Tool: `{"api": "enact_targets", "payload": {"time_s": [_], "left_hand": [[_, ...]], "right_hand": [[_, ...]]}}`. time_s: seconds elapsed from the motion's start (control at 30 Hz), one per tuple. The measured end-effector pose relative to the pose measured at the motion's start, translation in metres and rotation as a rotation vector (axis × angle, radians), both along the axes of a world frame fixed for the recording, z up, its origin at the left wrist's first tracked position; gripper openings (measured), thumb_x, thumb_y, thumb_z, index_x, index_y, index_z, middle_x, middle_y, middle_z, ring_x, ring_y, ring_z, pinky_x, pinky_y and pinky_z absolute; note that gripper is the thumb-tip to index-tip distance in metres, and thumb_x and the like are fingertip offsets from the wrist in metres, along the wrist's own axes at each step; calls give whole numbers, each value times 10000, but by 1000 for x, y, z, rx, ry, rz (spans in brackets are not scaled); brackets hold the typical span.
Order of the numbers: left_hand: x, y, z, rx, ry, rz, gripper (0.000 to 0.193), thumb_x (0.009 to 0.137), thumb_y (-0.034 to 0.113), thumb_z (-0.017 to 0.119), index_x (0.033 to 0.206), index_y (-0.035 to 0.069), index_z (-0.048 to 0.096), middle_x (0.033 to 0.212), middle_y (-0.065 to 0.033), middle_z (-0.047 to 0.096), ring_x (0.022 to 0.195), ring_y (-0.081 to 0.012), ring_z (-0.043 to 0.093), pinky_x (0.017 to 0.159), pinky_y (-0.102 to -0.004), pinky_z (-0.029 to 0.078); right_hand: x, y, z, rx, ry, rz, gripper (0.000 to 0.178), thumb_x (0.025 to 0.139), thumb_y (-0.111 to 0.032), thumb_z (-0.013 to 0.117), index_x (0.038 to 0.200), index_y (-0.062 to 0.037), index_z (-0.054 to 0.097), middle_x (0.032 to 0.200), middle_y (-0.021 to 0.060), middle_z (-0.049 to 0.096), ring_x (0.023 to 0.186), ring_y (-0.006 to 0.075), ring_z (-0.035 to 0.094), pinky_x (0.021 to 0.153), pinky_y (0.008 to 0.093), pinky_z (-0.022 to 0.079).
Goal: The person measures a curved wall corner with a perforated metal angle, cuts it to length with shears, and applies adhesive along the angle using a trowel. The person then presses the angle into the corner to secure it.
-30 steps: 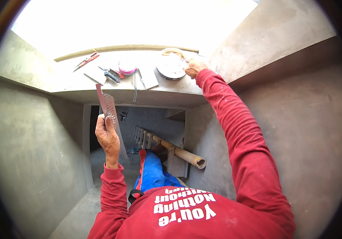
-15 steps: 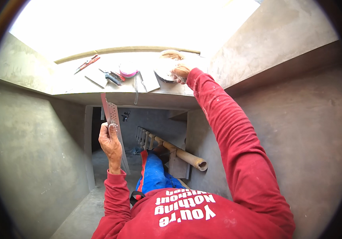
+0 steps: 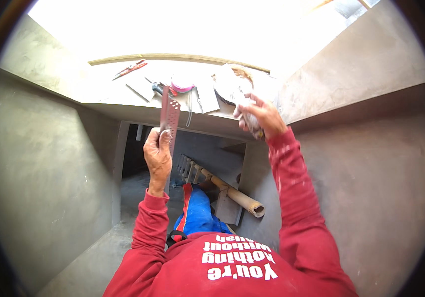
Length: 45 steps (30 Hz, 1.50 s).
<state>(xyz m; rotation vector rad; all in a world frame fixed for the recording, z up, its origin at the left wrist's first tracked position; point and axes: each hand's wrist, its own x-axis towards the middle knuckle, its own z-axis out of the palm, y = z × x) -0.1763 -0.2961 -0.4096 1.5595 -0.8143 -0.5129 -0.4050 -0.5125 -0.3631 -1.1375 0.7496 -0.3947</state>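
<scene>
My left hand (image 3: pixel 157 154) is closed around a long reddish perforated corner bead (image 3: pixel 165 110), thumb against its face. The bead stands nearly upright, its top end overlapping the ledge in view. My right hand (image 3: pixel 267 116) is curled around a whitish paste-smeared object (image 3: pixel 253 123) with a dark, yellowish lower end; its kind is unclear. That hand is just in front of a round container (image 3: pixel 243 72) holding white paste, which sits on the bright ledge. White paste coats my right fingers.
On the ledge (image 3: pixel 93 101) lie red-handled pliers (image 3: pixel 131 68), a dark-handled tool (image 3: pixel 157 89), a pink-and-white round item (image 3: pixel 183 88) and a flat pale plate (image 3: pixel 207 98). A wooden strip (image 3: pixel 183 57) runs behind them. Below, a bamboo ladder (image 3: pixel 239 197) leans between grey walls.
My right hand has come back from the paste container toward me, bringing the smeared object into view. My left hand and the bead have shifted right and up. The whole view has shifted too.
</scene>
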Motion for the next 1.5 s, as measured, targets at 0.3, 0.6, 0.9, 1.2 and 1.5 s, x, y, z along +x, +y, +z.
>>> {"api": "enact_targets", "payload": {"time_s": [0.3, 0.6, 0.9, 1.2, 1.5], "left_hand": [[-15, -26, 22, -96, 82, -98, 335, 1056, 345, 599, 871, 65, 593, 710, 90, 420, 652, -21, 313, 550, -214, 262], [-30, -24, 35, -109, 38, -147, 311, 1050, 319, 616, 898, 47, 618, 720, 90, 445, 666, -15, 334, 552, -208, 270], [-28, -24, 38, -137, 56, -126, 321, 1061, 320, 592, 869, 63, 591, 706, 86, 442, 646, -14, 331, 545, -212, 267], [-21, -19, 43, -129, 161, -188, 324, 1080, 332, 547, 850, 106, 564, 686, 82, 453, 611, -6, 348, 539, -196, 272], [-25, -19, 36, -167, 148, -166, 327, 1062, 327, 592, 853, 76, 581, 706, 98, 421, 646, -3, 315, 540, -207, 237]], "right_hand": [[14, 101, 53, -187, -83, -194, 372, 969, -85, 664, 1297, 48, 546, 890, 68, 702, 693, 78, 621, 613, 224, 517], [-1, 101, 63, -366, -28, -158, 321, 927, -38, 700, 1220, 47, 600, 870, 79, 715, 744, 89, 632, 670, 249, 523], [-8, 98, 54, -609, -109, -84, 215, 931, 32, 669, 1143, 39, 633, 935, 89, 720, 832, 106, 660, 717, 249, 548], [-8, 91, 54, -362, -117, -142, 282, 940, -20, 694, 1200, 35, 601, 964, 104, 727, 877, 118, 687, 710, 243, 559], [8, 110, 58, -547, -58, -231, 226, 884, 0, 714, 1100, 29, 652, 836, 152, 739, 751, 91, 650, 670, 273, 523]]}}
